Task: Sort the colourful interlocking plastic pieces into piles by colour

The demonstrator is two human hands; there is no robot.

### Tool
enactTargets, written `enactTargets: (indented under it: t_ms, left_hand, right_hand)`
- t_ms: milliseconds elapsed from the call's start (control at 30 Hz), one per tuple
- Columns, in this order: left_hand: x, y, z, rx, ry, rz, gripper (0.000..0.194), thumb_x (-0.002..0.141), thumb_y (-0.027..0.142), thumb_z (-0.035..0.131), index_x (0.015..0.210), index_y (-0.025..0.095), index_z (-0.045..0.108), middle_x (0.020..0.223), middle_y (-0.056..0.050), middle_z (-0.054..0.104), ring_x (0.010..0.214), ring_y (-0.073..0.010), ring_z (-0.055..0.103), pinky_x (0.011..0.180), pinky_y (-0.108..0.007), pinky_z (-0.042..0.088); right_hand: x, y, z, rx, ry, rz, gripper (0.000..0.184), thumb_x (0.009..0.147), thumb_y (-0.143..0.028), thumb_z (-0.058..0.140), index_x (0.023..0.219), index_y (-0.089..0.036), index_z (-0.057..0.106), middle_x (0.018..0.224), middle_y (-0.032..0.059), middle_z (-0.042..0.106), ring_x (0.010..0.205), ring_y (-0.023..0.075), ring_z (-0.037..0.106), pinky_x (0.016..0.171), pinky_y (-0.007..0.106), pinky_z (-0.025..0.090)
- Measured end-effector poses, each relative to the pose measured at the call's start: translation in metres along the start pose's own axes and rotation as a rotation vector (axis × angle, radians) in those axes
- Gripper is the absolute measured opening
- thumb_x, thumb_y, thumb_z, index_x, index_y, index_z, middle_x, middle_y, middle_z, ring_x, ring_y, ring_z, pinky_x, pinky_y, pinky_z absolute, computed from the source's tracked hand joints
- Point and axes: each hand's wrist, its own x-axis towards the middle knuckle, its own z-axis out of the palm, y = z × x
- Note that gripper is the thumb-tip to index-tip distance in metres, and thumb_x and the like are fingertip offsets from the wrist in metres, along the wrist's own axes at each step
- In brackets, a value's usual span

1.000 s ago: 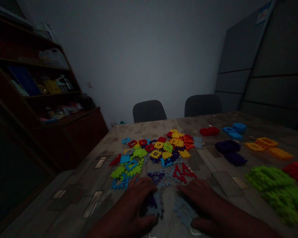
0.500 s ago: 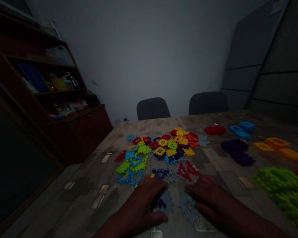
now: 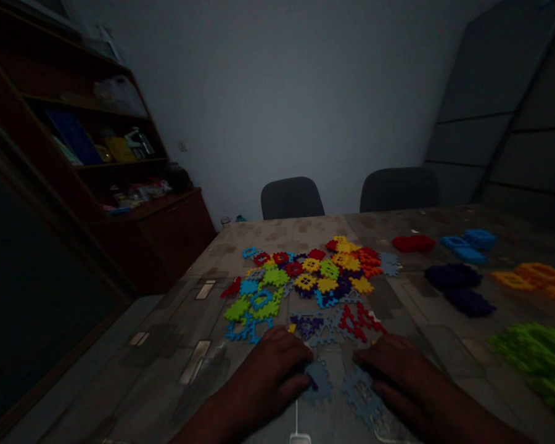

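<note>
Near the front of the table, my left hand [image 3: 275, 370] is closed, its thumb and fingers round the left side of a solid grey gear-edged piece [image 3: 321, 379]. A bit of dark purple shows by that thumb. To the right, my right hand [image 3: 404, 376] has index finger and thumb closed at the edge of an openwork grey gear-edged piece [image 3: 361, 394]. A narrow gap separates the two grey pieces. Just beyond the hands lie a purple triangular piece [image 3: 308, 325] and red triangular pieces [image 3: 355, 322]. Some fingertips are hidden.
Mixed plastic pieces [image 3: 312, 274] are heaped mid-table. Colour-sorted piles stand at the right: red [image 3: 413, 243], light blue [image 3: 470, 245], purple [image 3: 457, 285], orange [image 3: 534, 277] and green [image 3: 536, 357]. Two chairs [image 3: 292, 196] are beyond the table, with a shelf cabinet [image 3: 160, 231] at left.
My left thumb has moved in towards the fingers and closed on the grey piece, covering most of the purple. The right hand stays at its grey piece. The view has shifted slightly.
</note>
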Motion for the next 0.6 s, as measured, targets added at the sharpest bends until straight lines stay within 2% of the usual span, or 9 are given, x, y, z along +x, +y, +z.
enactTargets:
  t_ms: [33, 133, 267, 367, 500, 600]
  left_hand:
    - [0.001, -0.002, 0.002, 0.006, 0.025, 0.014, 0.011, 0.101, 0.019, 0.062, 0.11, 0.022, 0.068, 0.107, -0.006, 0.074, 0.104, -0.0248, 0.066, 0.098, -0.041, 0.048]
    - [0.001, -0.009, 0.006, 0.016, 0.069, 0.052, 0.019, 0.105, 0.017, 0.049, 0.109, 0.022, 0.067, 0.106, -0.007, 0.075, 0.1, -0.0251, 0.066, 0.097, -0.044, 0.047]
    - [0.001, -0.012, 0.01, 0.018, 0.043, 0.064, 0.021, 0.104, 0.016, 0.05, 0.116, 0.022, 0.067, 0.115, -0.007, 0.076, 0.107, -0.0259, 0.067, 0.109, -0.049, 0.042]
    - [0.0, -0.01, 0.01, 0.011, -0.002, 0.067, 0.02, 0.101, 0.016, 0.058, 0.118, 0.021, 0.067, 0.12, -0.007, 0.076, 0.113, -0.0263, 0.067, 0.113, -0.048, 0.041]
    - [-0.001, -0.009, 0.008, 0.026, -0.02, 0.016, 0.019, 0.102, 0.016, 0.057, 0.117, 0.022, 0.067, 0.115, -0.006, 0.075, 0.108, -0.0254, 0.068, 0.098, -0.04, 0.05]
    - [-0.001, -0.014, 0.006, 0.079, -0.023, -0.037, 0.022, 0.103, 0.015, 0.055, 0.119, 0.024, 0.067, 0.118, -0.006, 0.074, 0.109, -0.0257, 0.068, 0.097, -0.04, 0.051]
  right_hand:
    - [0.001, -0.001, 0.0, -0.009, 0.022, -0.007, 0.036, 0.1, -0.024, 0.059, 0.135, -0.028, 0.068, 0.133, 0.0108, 0.076, 0.117, 0.0274, 0.072, 0.1, 0.044, 0.058]
    - [0.006, -0.004, -0.003, -0.035, 0.024, 0.019, 0.036, 0.097, -0.016, 0.054, 0.128, -0.025, 0.071, 0.128, 0.0115, 0.077, 0.114, 0.0276, 0.072, 0.099, 0.045, 0.058]
    - [0.014, -0.007, -0.011, -0.039, -0.074, 0.117, 0.032, 0.094, -0.011, 0.051, 0.111, -0.022, 0.075, 0.111, 0.0112, 0.08, 0.101, 0.0261, 0.073, 0.092, 0.044, 0.058]
    - [0.016, -0.007, -0.012, -0.015, -0.056, 0.134, 0.033, 0.096, -0.012, 0.051, 0.116, -0.022, 0.075, 0.112, 0.0108, 0.08, 0.102, 0.0261, 0.073, 0.093, 0.044, 0.058]
    - [0.012, -0.005, -0.007, -0.01, -0.004, 0.087, 0.036, 0.098, -0.009, 0.047, 0.121, -0.021, 0.073, 0.116, 0.0102, 0.08, 0.104, 0.0245, 0.073, 0.093, 0.042, 0.058]
    - [0.006, 0.005, 0.003, -0.064, 0.007, 0.03, 0.044, 0.096, -0.007, 0.047, 0.131, -0.022, 0.07, 0.129, 0.0115, 0.077, 0.116, 0.0259, 0.071, 0.1, 0.044, 0.057]
